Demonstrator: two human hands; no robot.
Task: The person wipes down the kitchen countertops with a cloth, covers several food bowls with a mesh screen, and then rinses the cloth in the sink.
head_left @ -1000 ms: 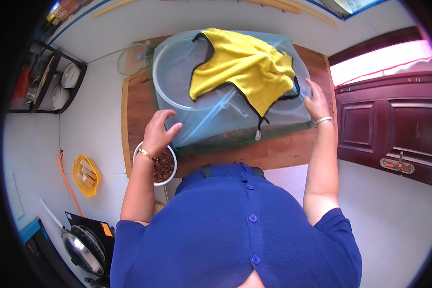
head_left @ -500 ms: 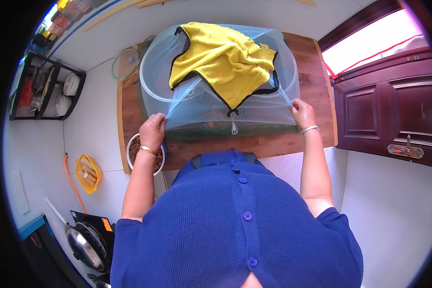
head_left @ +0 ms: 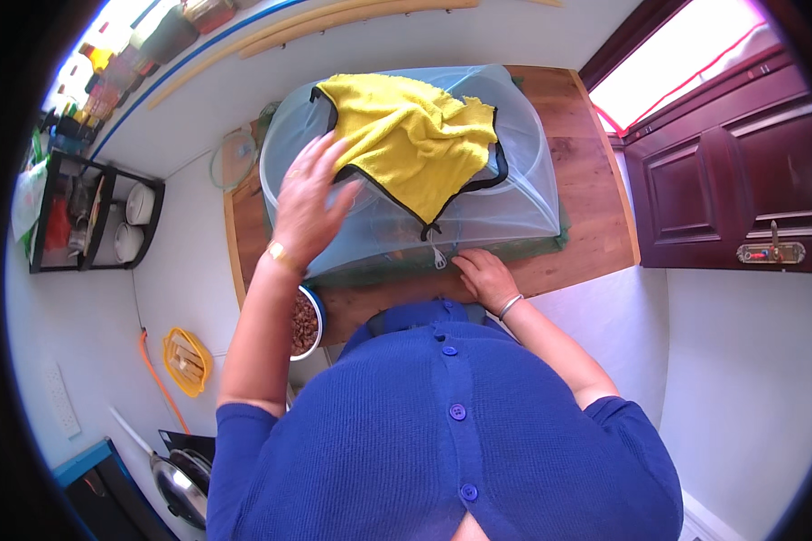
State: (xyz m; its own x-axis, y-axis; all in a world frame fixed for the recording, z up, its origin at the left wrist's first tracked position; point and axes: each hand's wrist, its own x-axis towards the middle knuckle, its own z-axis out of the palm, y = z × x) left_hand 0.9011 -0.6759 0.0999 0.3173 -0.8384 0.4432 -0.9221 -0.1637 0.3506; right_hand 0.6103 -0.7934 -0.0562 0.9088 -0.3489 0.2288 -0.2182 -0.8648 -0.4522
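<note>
A sheer light-blue cover (head_left: 370, 243) is draped over a wide round-rimmed form on the wooden table (head_left: 595, 180). Across its top lies a yellow cloth (head_left: 415, 144) with black edging, one corner pointing toward me. Above the cover's left side, beside the cloth, my left hand (head_left: 309, 203) is raised with its fingers spread, slightly blurred and holding nothing. My right hand (head_left: 489, 278) rests low by the cover's front edge, fingers stretched out, close to a white looped cord (head_left: 439, 260). Whether its fingertips touch the cover I cannot tell.
A white tub of brown pieces (head_left: 305, 323) stands at the table's near left corner, below my left forearm. A black rack with bowls (head_left: 90, 216), a yellow basket (head_left: 188, 362) and a lidded pan (head_left: 179, 487) are at the left. A dark red door (head_left: 731, 189) is at the right.
Both hands have let go of the cover's pulled-out front edges. The left has risen toward the cloth and opened; the right has moved down and inward to the front edge.
</note>
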